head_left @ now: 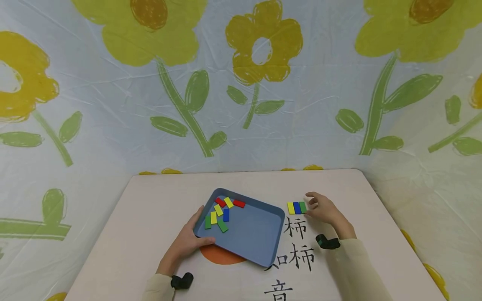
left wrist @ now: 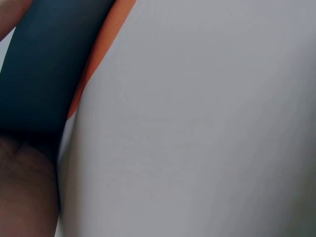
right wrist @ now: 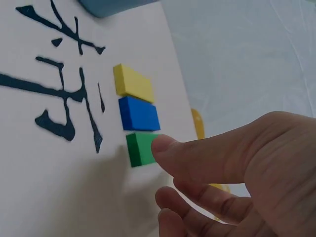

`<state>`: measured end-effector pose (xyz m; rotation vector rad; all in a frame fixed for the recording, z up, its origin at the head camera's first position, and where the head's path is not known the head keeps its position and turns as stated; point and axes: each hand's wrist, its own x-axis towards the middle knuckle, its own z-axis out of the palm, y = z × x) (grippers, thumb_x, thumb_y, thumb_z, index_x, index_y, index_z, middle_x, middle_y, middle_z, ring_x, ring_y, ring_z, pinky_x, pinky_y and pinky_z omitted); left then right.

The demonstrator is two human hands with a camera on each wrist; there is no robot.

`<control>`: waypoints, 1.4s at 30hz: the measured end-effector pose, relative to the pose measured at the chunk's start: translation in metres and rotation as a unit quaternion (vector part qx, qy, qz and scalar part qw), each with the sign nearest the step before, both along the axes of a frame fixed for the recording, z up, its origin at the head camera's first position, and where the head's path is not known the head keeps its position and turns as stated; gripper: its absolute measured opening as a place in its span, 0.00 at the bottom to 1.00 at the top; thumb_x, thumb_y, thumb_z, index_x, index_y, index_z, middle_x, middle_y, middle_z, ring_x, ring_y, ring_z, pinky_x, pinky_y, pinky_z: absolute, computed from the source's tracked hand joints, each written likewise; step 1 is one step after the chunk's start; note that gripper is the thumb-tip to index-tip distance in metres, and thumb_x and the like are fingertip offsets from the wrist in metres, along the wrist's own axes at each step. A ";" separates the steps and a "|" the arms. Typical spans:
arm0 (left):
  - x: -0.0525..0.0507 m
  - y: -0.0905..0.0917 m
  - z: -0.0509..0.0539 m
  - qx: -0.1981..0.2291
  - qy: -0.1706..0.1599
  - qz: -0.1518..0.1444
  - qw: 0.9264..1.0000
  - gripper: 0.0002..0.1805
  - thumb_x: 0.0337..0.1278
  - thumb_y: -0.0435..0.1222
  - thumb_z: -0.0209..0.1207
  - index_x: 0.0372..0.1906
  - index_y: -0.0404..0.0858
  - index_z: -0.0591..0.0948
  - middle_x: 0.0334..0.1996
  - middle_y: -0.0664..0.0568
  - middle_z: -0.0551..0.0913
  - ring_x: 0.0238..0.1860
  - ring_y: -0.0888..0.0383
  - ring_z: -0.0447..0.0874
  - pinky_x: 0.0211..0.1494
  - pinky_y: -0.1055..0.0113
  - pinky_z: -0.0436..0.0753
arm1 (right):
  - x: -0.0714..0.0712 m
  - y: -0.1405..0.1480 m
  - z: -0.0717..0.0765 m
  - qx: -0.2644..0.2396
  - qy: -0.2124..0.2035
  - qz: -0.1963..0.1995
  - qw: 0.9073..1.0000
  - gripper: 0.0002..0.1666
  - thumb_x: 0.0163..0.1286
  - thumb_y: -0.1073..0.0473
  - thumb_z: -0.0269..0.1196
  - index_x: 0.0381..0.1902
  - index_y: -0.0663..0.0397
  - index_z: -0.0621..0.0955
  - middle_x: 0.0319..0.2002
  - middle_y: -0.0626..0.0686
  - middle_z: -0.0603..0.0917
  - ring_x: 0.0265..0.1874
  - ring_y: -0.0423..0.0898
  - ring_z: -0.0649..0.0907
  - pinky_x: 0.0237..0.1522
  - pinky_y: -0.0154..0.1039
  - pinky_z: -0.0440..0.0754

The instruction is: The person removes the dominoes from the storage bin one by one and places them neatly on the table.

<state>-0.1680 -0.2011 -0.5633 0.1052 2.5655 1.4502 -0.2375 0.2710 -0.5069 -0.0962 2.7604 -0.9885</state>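
A blue-grey tray [head_left: 248, 234] lies at an angle on the table, with several small red, yellow, green and blue blocks gathered in its left part. My left hand [head_left: 188, 236] grips the tray's left corner, thumb along the near rim and fingers at the left side. To the right of the tray, a yellow block [right wrist: 134, 84], a blue block [right wrist: 139, 114] and a green block [right wrist: 142, 149] lie side by side in a row. My right hand [head_left: 324, 209] is at the green end, thumb tip overlapping that block and the other fingers loosely bent, apart from the thumb.
Black written characters [head_left: 295, 255] mark the table surface [head_left: 150, 217] below the row of blocks. An orange round print [head_left: 222, 256] shows partly from under the tray. Behind the table hangs a flower-patterned cloth [head_left: 293, 138]. Each wrist wears a black device.
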 end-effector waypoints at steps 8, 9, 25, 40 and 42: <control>-0.002 0.000 0.002 -0.002 0.002 -0.002 1.000 0.63 0.46 0.51 0.78 0.84 0.54 0.50 0.83 0.46 0.52 0.82 0.39 0.51 0.78 0.31 0.56 | -0.005 -0.026 0.012 -0.006 0.030 0.042 0.999 0.40 0.64 0.69 0.69 0.72 0.69 0.68 0.58 0.75 0.78 0.48 0.65 0.85 0.44 0.53 0.87; -0.002 0.000 0.002 0.000 0.003 -0.003 1.000 0.63 0.46 0.51 0.78 0.84 0.54 0.50 0.83 0.46 0.52 0.82 0.39 0.51 0.78 0.31 0.55 | -0.006 -0.031 0.012 -0.001 0.033 0.048 0.998 0.39 0.64 0.69 0.69 0.72 0.69 0.69 0.58 0.74 0.79 0.45 0.62 0.86 0.43 0.52 0.87; -0.006 0.005 0.002 0.011 0.003 -0.004 1.000 0.64 0.46 0.52 0.78 0.84 0.54 0.50 0.83 0.47 0.52 0.82 0.40 0.51 0.79 0.32 0.55 | -0.014 -0.086 0.026 -0.013 0.066 0.099 0.993 0.32 0.70 0.69 0.64 0.71 0.66 0.71 0.57 0.70 0.80 0.50 0.63 0.85 0.44 0.52 0.88; -0.003 0.001 0.001 0.004 -0.007 0.003 1.000 0.64 0.45 0.53 0.77 0.84 0.56 0.50 0.83 0.48 0.52 0.82 0.40 0.52 0.79 0.32 0.55 | -0.011 -0.139 0.027 -0.069 0.126 0.134 0.981 0.26 0.72 0.61 0.66 0.65 0.61 0.78 0.52 0.61 0.84 0.43 0.53 0.86 0.44 0.46 0.87; -0.003 0.002 0.001 0.006 -0.006 0.003 1.000 0.64 0.45 0.53 0.77 0.84 0.55 0.50 0.83 0.47 0.52 0.82 0.40 0.52 0.79 0.31 0.55 | -0.011 -0.149 0.023 -0.074 0.120 0.141 0.980 0.25 0.72 0.61 0.67 0.64 0.61 0.79 0.51 0.61 0.84 0.42 0.51 0.85 0.43 0.45 0.87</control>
